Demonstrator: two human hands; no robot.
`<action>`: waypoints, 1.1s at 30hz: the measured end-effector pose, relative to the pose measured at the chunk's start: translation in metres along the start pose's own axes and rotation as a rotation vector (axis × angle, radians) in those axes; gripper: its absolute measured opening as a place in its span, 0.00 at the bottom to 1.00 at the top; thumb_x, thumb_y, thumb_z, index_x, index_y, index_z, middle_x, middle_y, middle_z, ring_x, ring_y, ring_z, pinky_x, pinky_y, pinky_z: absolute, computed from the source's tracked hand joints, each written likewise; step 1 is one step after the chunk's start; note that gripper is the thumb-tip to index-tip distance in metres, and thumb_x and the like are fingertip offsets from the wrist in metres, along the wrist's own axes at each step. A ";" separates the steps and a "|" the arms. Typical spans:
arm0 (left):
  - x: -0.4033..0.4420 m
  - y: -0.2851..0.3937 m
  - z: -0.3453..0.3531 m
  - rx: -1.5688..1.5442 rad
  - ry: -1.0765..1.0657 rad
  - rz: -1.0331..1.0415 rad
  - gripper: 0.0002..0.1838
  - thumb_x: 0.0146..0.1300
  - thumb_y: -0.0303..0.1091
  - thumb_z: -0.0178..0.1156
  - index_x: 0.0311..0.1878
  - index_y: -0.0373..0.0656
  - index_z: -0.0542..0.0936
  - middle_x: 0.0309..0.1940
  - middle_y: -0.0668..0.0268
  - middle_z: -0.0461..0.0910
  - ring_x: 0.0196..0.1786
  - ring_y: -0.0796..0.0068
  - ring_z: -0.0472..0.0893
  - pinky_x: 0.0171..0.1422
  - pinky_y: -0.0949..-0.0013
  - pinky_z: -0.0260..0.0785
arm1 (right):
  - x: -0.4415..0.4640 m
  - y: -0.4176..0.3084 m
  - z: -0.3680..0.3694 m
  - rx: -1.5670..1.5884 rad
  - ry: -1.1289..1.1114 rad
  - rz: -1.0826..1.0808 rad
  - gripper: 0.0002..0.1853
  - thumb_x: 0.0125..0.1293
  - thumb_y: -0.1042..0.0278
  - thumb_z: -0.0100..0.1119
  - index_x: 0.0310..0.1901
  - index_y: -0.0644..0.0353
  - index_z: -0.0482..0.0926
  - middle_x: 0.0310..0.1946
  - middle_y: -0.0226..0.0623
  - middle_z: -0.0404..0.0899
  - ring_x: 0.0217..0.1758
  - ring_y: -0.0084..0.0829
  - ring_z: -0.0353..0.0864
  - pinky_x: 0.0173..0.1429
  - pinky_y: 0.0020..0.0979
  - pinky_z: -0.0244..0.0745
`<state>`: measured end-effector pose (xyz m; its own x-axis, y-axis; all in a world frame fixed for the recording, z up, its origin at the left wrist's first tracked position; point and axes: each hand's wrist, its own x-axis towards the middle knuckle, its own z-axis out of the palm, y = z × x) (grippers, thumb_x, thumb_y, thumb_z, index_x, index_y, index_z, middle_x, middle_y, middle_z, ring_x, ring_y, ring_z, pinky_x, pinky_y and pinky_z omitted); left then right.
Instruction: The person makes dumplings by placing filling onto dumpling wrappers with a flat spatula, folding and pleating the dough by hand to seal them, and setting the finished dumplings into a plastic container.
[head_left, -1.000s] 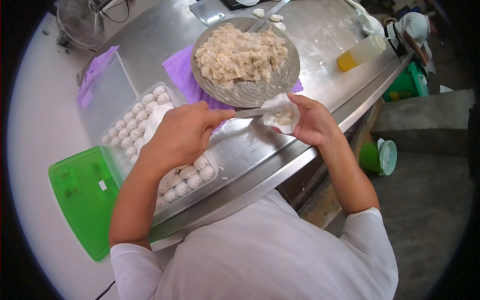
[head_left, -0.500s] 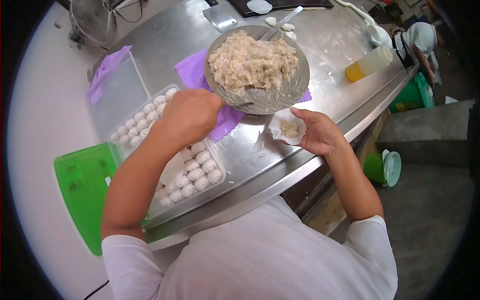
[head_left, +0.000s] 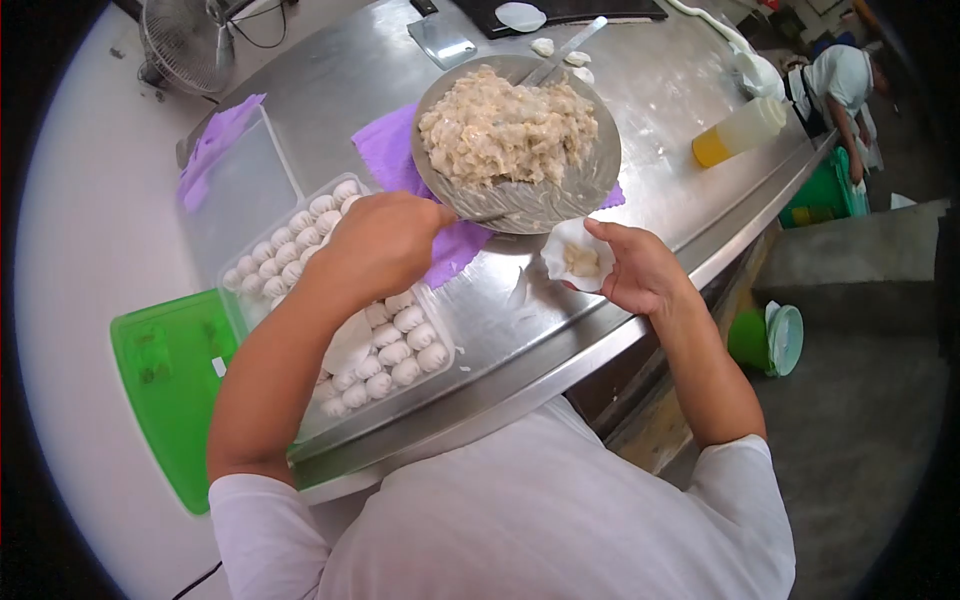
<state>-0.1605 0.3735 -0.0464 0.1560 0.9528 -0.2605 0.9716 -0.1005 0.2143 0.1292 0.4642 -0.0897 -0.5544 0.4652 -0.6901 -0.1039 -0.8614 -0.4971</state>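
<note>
My left hand point(head_left: 390, 243) is closed on a thin metal spatula point(head_left: 488, 216), whose blade touches the near left part of a round metal pan. A mound of pale chunky filling point(head_left: 508, 127) lies in the pan point(head_left: 530, 205), which stands on a purple cloth point(head_left: 385, 150). To the right, my right hand point(head_left: 640, 268) holds a white dough wrapper point(head_left: 562, 240) cupped in its fingers, with a small lump of filling point(head_left: 581, 260) in it. Under my left forearm, a clear plastic box point(head_left: 440, 368) holds several pleated white dumplings point(head_left: 408, 319); the forearm hides part of them.
A squeeze bottle with yellow liquid point(head_left: 738, 133) lies on the steel table point(head_left: 660, 170). A scraper point(head_left: 441, 42) and a fan point(head_left: 188, 48) are at the far left. A green lid point(head_left: 170, 380) is beside the box. Another person point(head_left: 838, 80) is at the upper right.
My left hand has gone from the wrapper to the pan with the spatula, and its blade now touches the pan. The wrapper has moved slightly right and down in my right hand.
</note>
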 end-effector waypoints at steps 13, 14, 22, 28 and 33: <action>-0.042 0.024 -0.001 -0.443 0.165 0.114 0.23 0.63 0.21 0.59 0.60 0.51 0.84 0.29 0.56 0.76 0.34 0.55 0.79 0.42 0.57 0.72 | -0.004 -0.001 0.000 0.094 -0.111 -0.069 0.24 0.78 0.55 0.51 0.65 0.65 0.70 0.59 0.47 0.79 0.61 0.46 0.81 0.59 0.46 0.82; -0.042 0.022 -0.009 -0.451 0.161 0.115 0.24 0.62 0.22 0.60 0.61 0.52 0.83 0.32 0.57 0.77 0.35 0.55 0.79 0.43 0.57 0.72 | -0.002 -0.001 -0.001 0.082 -0.145 -0.084 0.24 0.78 0.54 0.51 0.65 0.65 0.70 0.59 0.48 0.79 0.61 0.45 0.81 0.59 0.46 0.82; -0.041 0.020 -0.012 -0.512 0.250 0.145 0.23 0.61 0.18 0.57 0.58 0.48 0.85 0.29 0.56 0.78 0.33 0.55 0.80 0.42 0.58 0.72 | -0.007 -0.002 0.002 0.125 -0.193 -0.154 0.26 0.78 0.53 0.53 0.66 0.66 0.69 0.61 0.49 0.78 0.61 0.45 0.82 0.58 0.46 0.83; -0.037 0.025 -0.008 -0.467 0.233 0.130 0.22 0.61 0.19 0.56 0.55 0.48 0.86 0.30 0.56 0.80 0.35 0.55 0.81 0.42 0.56 0.72 | 0.001 -0.001 -0.002 0.138 -0.191 -0.175 0.25 0.77 0.56 0.55 0.66 0.67 0.69 0.60 0.50 0.78 0.62 0.46 0.81 0.59 0.48 0.82; 0.006 0.007 0.040 0.064 0.232 -0.107 0.17 0.65 0.30 0.57 0.55 0.47 0.86 0.39 0.56 0.84 0.44 0.54 0.83 0.51 0.53 0.74 | 0.002 0.001 0.006 0.016 -0.184 -0.134 0.26 0.74 0.62 0.59 0.68 0.64 0.68 0.62 0.46 0.78 0.65 0.44 0.79 0.66 0.51 0.77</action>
<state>-0.1457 0.3672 -0.0840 0.0143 0.9984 -0.0543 0.9907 -0.0068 0.1357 0.1232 0.4635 -0.0884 -0.6761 0.5320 -0.5097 -0.1989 -0.7980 -0.5689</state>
